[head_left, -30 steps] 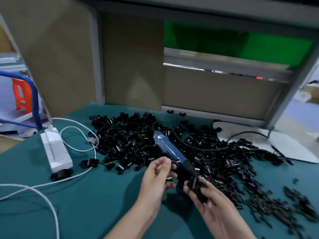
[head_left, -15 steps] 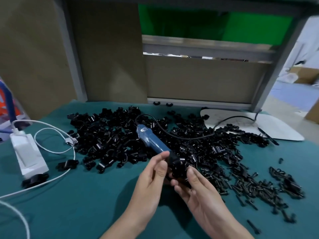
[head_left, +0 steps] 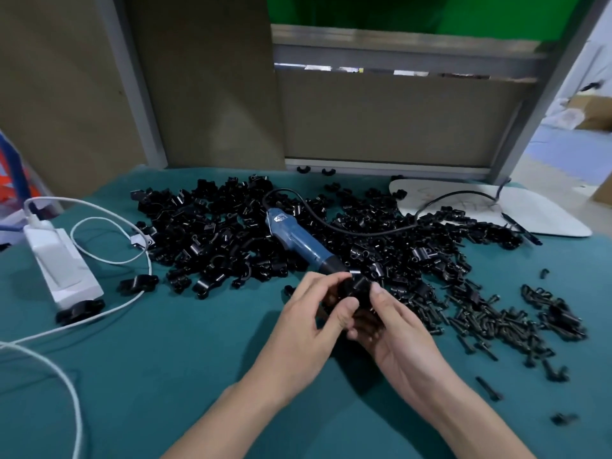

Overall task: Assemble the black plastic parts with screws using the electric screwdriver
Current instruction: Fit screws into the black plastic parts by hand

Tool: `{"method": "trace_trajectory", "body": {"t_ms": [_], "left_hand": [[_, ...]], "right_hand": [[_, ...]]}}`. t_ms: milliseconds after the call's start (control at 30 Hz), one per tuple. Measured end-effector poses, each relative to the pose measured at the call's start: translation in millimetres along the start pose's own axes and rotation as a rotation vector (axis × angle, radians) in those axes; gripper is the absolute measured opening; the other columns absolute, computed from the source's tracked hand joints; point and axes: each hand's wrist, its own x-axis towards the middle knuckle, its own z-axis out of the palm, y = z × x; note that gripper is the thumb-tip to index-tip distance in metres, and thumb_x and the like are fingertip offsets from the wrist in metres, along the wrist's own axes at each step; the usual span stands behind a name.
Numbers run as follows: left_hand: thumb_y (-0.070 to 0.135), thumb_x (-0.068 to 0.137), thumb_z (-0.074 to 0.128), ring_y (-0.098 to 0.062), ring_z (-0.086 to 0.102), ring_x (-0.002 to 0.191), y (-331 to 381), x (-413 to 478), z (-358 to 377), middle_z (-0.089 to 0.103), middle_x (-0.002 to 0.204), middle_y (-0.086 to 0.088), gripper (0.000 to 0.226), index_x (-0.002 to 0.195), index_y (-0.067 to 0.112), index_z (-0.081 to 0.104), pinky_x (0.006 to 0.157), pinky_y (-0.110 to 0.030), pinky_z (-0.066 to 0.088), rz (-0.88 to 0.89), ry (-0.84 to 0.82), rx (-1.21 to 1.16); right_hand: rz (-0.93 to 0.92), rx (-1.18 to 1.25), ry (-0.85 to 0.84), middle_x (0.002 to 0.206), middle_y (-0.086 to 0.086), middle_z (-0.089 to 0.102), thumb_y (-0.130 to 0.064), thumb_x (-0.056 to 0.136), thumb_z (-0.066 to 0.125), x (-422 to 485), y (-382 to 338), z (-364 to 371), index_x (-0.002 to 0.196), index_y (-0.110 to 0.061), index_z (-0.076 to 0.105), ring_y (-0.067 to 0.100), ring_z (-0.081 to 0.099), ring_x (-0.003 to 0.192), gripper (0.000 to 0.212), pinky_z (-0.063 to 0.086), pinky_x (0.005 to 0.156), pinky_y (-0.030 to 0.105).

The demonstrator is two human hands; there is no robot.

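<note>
- We find the black plastic part [head_left: 357,288] held just above the teal table cover [head_left: 165,359], between both hands, at the black nose of the electric screwdriver [head_left: 294,238]. We cannot tell whether the two touch.
- The left hand [head_left: 319,313] grasps the part from the left, thumb and fingers curled round it.
- The right hand [head_left: 394,329] grasps it from the right, thumb on top and fingers curled beneath.
- The blue screwdriver lies on the pile of black parts [head_left: 205,233]. Its black cord [head_left: 364,230] runs right, across the white board [head_left: 546,217].
- Loose screws [head_left: 480,323] lie scattered to the right of the hands.
- We note a white adapter [head_left: 63,270] with a looped white cable [head_left: 109,260] at the left.
</note>
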Motion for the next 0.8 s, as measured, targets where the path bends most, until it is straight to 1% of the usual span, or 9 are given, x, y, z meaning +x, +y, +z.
{"method": "trace_trajectory", "body": {"t_ms": [67,133,233,300,367,467,600,733,800], "left_hand": [[0.045,0.1,0.056,0.003,0.063,0.097,-0.8,0.2,-2.5,0.051,0.108,0.021,0.036,0.135,0.039,0.056,0.08,-0.006,0.046,0.039,0.003,0.063],[0.046,0.1,0.054,-0.001,0.064,0.095,-1.7,1.2,-4.6,0.057,0.102,0.018,0.035,0.135,0.047,0.055,0.08,-0.01,0.047,0.048,-0.008,0.068],[0.033,0.101,0.057,-0.004,0.064,0.08,-1.9,2.1,-1.9,0.066,0.089,0.014,0.035,0.13,0.054,0.057,0.078,-0.024,0.055,-0.014,-0.047,-0.048],[0.019,0.102,0.059,-0.006,0.062,0.076,-0.4,2.3,-0.3,0.065,0.084,0.016,0.041,0.123,0.054,0.061,0.075,-0.024,0.055,-0.068,-0.056,-0.159],[0.013,0.099,0.059,-0.008,0.065,0.078,1.2,3.1,-0.5,0.065,0.085,0.014,0.04,0.118,0.048,0.065,0.074,-0.024,0.054,-0.117,-0.059,-0.269],[0.025,0.095,0.056,-0.013,0.065,0.081,2.9,3.8,0.0,0.065,0.086,0.007,0.025,0.113,0.037,0.068,0.073,-0.028,0.056,-0.185,-0.068,-0.409],[0.03,0.103,0.054,-0.016,0.065,0.081,0.9,1.9,5.6,0.062,0.085,0.005,0.01,0.109,0.032,0.063,0.071,-0.029,0.056,-0.201,-0.039,-0.398],[0.03,0.1,0.057,-0.012,0.066,0.088,0.2,1.4,6.1,0.063,0.092,0.012,0.023,0.119,0.044,0.061,0.076,-0.029,0.058,-0.142,0.007,-0.364],[0.033,0.094,0.058,-0.013,0.066,0.093,0.3,2.6,6.2,0.065,0.104,0.006,0.033,0.125,0.045,0.058,0.08,-0.03,0.059,-0.138,0.041,-0.364]], "right_hand": [[-0.028,-0.009,-0.025,0.091,0.012,0.073,-0.042,0.086,0.065,-0.7,-1.5,-1.1,0.107,-0.014,0.078,0.017,0.067,0.075,0.038,0.058,0.067,0.028],[-0.049,-0.01,-0.041,0.098,0.013,0.076,-0.041,0.087,0.065,-1.6,-3.4,-2.3,0.103,-0.018,0.08,0.016,0.07,0.077,0.032,0.059,0.069,0.027],[-0.084,-0.063,-0.007,0.099,0.013,0.077,-0.043,0.086,0.065,-1.7,-3.7,-1.9,0.099,-0.021,0.081,0.016,0.071,0.076,0.03,0.059,0.069,0.026],[-0.109,-0.114,0.048,0.096,0.015,0.077,-0.047,0.083,0.067,-0.9,-2.6,-1.7,0.1,-0.02,0.08,0.019,0.071,0.076,0.035,0.058,0.069,0.025],[-0.139,-0.192,0.079,0.101,0.018,0.077,-0.049,0.086,0.066,-0.5,-1.1,-2.6,0.105,-0.019,0.078,0.023,0.072,0.081,0.037,0.058,0.069,0.025],[-0.188,-0.301,0.111,0.094,0.011,0.079,-0.052,0.093,0.066,-0.5,-0.5,-4.7,0.104,-0.025,0.078,0.017,0.074,0.078,0.032,0.057,0.066,0.022],[-0.211,-0.363,0.096,0.089,0.008,0.078,-0.058,0.087,0.066,0.1,1.2,-6.6,0.11,-0.027,0.077,0.016,0.071,0.073,0.04,0.056,0.066,0.023],[-0.194,-0.256,0.145,0.102,0.003,0.078,-0.048,0.089,0.065,1.3,0.6,-9.1,0.118,-0.033,0.076,0.013,0.069,0.074,0.034,0.054,0.063,0.021],[-0.154,-0.178,0.149,0.101,0.004,0.077,-0.044,0.089,0.063,1.4,-1.5,-10.2,0.115,-0.029,0.078,0.012,0.065,0.07,0.034,0.053,0.06,0.021]]}}
